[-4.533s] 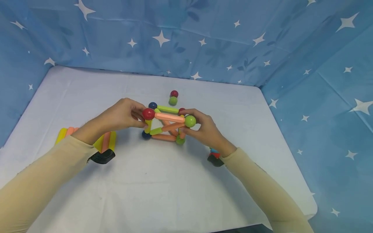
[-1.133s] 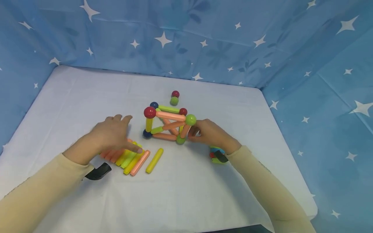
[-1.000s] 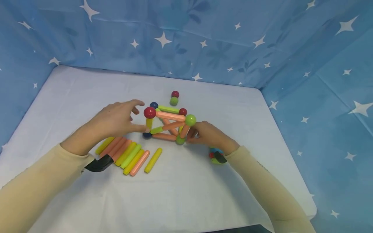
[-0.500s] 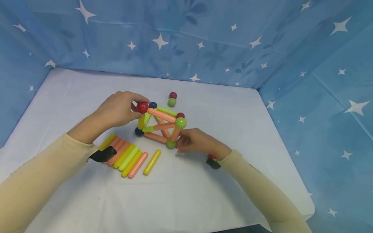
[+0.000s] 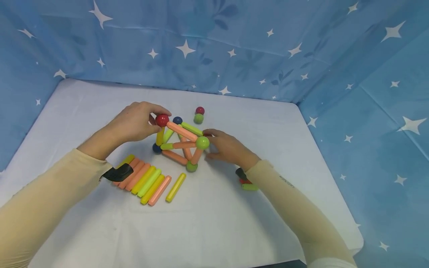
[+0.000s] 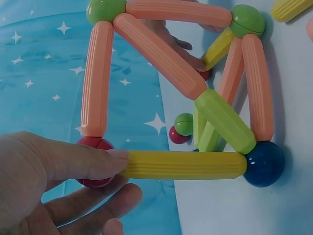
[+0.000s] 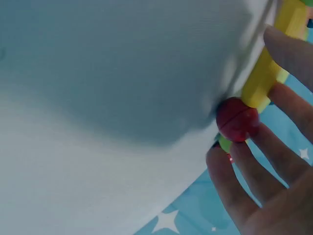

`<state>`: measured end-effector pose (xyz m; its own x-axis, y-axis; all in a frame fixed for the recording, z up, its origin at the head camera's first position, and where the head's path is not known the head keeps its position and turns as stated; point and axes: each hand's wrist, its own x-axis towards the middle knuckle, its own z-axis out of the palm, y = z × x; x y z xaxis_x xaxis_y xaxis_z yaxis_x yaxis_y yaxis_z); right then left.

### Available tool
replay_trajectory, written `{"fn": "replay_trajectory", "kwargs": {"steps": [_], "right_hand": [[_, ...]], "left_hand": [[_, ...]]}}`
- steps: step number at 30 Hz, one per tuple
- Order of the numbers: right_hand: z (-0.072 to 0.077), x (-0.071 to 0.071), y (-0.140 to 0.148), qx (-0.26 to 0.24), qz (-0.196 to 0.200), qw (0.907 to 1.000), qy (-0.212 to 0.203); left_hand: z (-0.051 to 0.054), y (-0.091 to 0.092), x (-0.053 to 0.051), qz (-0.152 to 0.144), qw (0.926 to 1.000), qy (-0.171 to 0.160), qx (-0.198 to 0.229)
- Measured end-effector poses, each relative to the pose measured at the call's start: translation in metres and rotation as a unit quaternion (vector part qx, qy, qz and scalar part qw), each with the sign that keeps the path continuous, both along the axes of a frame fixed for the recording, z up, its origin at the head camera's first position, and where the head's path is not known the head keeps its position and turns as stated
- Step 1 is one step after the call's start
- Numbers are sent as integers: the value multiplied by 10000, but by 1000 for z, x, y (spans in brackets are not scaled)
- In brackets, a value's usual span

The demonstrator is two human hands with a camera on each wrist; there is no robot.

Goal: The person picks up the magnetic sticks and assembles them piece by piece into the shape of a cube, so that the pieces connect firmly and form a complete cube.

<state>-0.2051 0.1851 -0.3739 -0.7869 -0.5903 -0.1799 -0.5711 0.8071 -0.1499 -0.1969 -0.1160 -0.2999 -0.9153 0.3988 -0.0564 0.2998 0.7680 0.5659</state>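
A box-like frame of magnetic building sticks and balls [image 5: 182, 131] stands on the table between both hands. My left hand [image 5: 134, 121] pinches the red ball [image 5: 162, 120] at its upper left corner, the thumb lying over the end of a yellow stick [image 6: 186, 165] in the left wrist view. At the frame's right side is my right hand [image 5: 228, 149]. In the right wrist view its thumb and fingers lie around an upright yellow stick [image 7: 266, 73], with fingertips against a lower red ball [image 7: 237, 119]. That ball is mostly hidden in the head view.
A row of yellow, salmon and lime sticks [image 5: 143, 180] lies below my left wrist, a lone yellow stick [image 5: 175, 187] beside it. Behind the frame sit a red ball [image 5: 200, 110] and a green ball [image 5: 199, 118]. Lime and red pieces [image 5: 250, 187] lie partly under my right wrist.
My left hand has gone from the stick row to the frame's red ball and grips it. The frame has turned and shifted left. My right hand has moved from the lower green ball to the back.
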Motion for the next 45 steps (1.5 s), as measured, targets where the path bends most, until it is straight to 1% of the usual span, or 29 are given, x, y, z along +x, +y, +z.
{"fn": "replay_trajectory", "kwargs": {"steps": [2,4,6,8,12,20,23,25,28,30,32,34,36,39,42,45], "right_hand": [[-3,-1,1,71,16,9999,119],[-5,0,3,116,18,9993,351],[-5,1,4,197,-20,9981,576],[-5,2,5,302,-86,9970,711],[-3,9,6,515,-201,9945,893],[-2,27,-5,930,-152,9884,1189],[-3,31,-8,1003,-146,9866,1281],[-3,33,-9,1011,-164,9860,1313],[-4,35,-9,1027,-201,9856,1325],[-4,36,-9,993,-224,9865,1284],[-3,37,-9,941,-233,9875,1245],[-3,37,-9,897,-255,9880,1228],[-3,37,-8,878,-273,9880,1243],[-5,38,-7,868,-290,9877,1270],[-6,38,-7,865,-289,9876,1275],[-5,40,-6,928,-303,9869,1283]], "left_hand": [[1,1,-1,-32,10000,-5,32],[1,2,-1,-83,9999,6,81],[1,3,-3,-130,9998,20,140],[0,3,-5,-176,9996,47,202],[-2,3,-12,-286,9990,106,316],[-10,6,-29,-421,9977,257,455],[-12,6,-32,-453,9972,328,495],[-13,5,-32,-454,9971,317,514],[-14,4,-29,-397,9974,291,527],[-13,3,-25,-307,9968,337,659],[-12,4,-21,-255,9953,440,826],[-10,7,-16,-276,9936,599,912],[-7,13,-10,-329,9931,749,835],[-2,21,-2,-340,9938,919,527],[1,27,6,-271,9946,951,312],[3,31,12,-269,9960,842,152]]}}
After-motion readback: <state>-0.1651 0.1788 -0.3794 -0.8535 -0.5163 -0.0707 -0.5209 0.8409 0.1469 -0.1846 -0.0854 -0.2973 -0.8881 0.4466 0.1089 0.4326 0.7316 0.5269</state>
